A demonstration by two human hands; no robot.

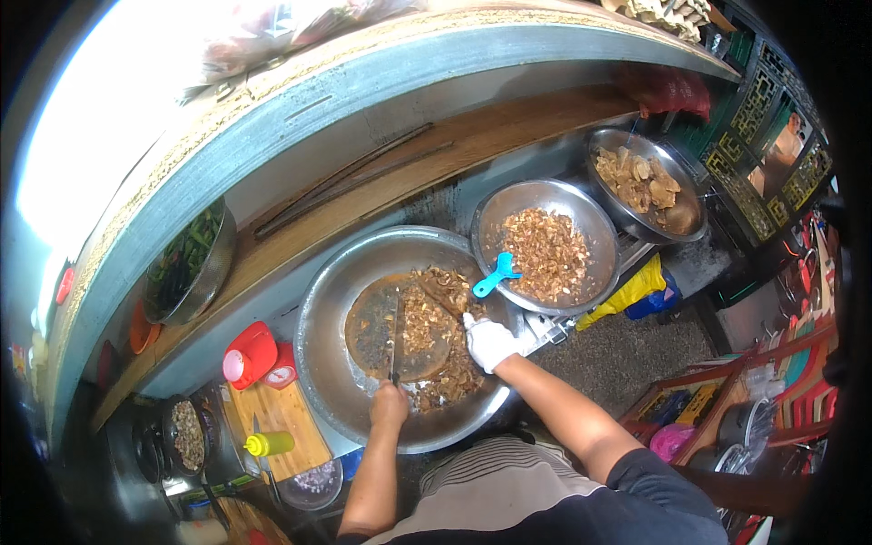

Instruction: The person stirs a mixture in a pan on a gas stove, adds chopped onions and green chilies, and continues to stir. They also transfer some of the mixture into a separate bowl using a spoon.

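Observation:
A wide metal basin (327, 402) lies in front of me, with a round chopping board (371, 347) inside it. Chopped brown food (422, 317) covers the board's right side and spills into the basin. In my bare left hand (390, 403) is the handle of a large kitchen knife (397, 334), its blade over the board, pointing away from me. My right hand (489, 344), in a white glove, rests at the board's right edge against the chopped food. A dark brown strip (439, 298) extends from its fingers; whether they grip it is unclear.
To the right, a metal bowl (487, 225) holds more chopped food and a blue scoop (499, 274); another bowl (688, 204) behind holds larger brown pieces. At left are a red kitchen scale (283, 368) and a wooden board (300, 415) with a yellow squeeze bottle (271, 443). A shelf (381, 201) overhangs.

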